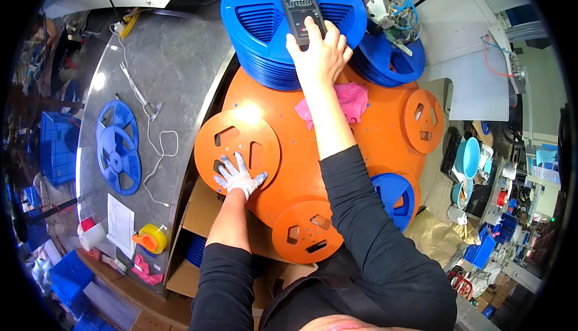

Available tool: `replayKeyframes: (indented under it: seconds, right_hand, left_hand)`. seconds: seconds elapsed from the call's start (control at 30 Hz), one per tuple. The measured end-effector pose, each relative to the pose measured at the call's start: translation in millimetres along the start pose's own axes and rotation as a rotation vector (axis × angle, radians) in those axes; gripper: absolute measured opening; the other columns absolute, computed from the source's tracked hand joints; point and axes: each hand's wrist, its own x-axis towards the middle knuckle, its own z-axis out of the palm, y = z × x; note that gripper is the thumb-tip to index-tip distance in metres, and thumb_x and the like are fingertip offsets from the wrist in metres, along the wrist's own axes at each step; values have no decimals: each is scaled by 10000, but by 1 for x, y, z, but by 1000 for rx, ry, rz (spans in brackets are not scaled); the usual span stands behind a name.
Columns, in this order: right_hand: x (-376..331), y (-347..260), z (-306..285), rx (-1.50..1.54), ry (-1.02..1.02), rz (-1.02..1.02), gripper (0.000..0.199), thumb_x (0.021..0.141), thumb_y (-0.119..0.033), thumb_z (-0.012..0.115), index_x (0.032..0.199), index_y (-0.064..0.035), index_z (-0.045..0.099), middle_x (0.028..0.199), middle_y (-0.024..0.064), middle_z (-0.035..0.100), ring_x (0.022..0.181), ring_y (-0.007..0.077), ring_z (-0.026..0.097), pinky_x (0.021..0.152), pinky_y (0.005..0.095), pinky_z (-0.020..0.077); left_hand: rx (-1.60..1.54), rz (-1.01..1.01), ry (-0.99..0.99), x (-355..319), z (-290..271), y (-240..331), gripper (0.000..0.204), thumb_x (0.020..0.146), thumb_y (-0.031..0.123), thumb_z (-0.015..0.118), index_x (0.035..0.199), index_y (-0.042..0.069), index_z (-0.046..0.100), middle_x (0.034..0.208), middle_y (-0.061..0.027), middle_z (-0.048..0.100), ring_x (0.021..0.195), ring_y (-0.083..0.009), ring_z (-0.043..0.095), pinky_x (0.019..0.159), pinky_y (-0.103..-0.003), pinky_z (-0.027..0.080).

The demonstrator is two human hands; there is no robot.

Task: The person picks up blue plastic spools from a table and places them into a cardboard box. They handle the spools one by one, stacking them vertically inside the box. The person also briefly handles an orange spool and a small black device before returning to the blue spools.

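Note:
My right hand (321, 59) is bare and reaches far forward. Its thumb and fingers close around the lower end of a black handheld meter (300, 7), with one fingertip on its face. The meter rests on top of a tall stack of blue plastic reels (256, 47). On the left, my left hand (241, 180) wears a pale glove with bluish fingertips and lies with fingers spread on a round orange disc (265, 141) with cut-out slots. That disc sits at the edge of a large orange round table (289, 168). A pink cloth (352, 99) is partly behind my right forearm.
More orange discs (286, 244) line the table, one carrying a blue reel (385, 186). Beyond stands another blue reel stack (391, 69) below a mechanism with blue tubing (403, 15). The grey bench (162, 72) at left holds blue reels (111, 162), a white cable and a tape dispenser (150, 239).

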Motion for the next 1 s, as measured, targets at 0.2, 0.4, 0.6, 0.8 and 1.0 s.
replayKeyframes:
  seconds: [0.2,0.4,0.6,0.8,1.0]
  right_hand:
    - [2,-1,-2,-28,-4,-27,474,746,-424,696,1139,-162,650,1155,149,554,1018,307,517,853,456,366]
    - [1,0,0,-13,17,-25,462,740,-405,699,1125,-155,651,1135,157,554,1007,313,519,846,459,371]
    - [14,8,-1,253,50,31,452,714,-332,746,1094,-102,660,1090,174,567,1004,357,523,877,456,438]
    - [-23,88,-52,1338,88,565,470,928,-259,616,1327,-46,489,1308,83,506,1199,185,486,1029,317,371]
    - [-45,227,22,929,134,906,690,848,-299,704,1394,-19,389,1230,122,539,1120,204,524,969,346,401]
  left_hand:
    - [1,-5,-2,1,0,-1,1199,703,745,584,1515,179,-94,1534,-224,-214,1417,-429,-171,1100,-635,-21]
    - [20,-20,-7,2,-2,1,1195,704,741,587,1517,182,-87,1537,-221,-207,1421,-425,-163,1108,-621,-16]
    - [63,-26,17,4,-6,6,1162,709,737,582,1524,202,-50,1548,-214,-175,1437,-411,-100,1114,-605,-14]
    - [72,-55,9,11,-2,0,1173,697,746,582,1525,197,-41,1549,-219,-169,1437,-403,-123,1107,-614,-17]
    - [87,-58,8,13,-5,1,1212,680,757,587,1521,165,-55,1536,-248,-181,1433,-400,-145,1099,-629,-10]
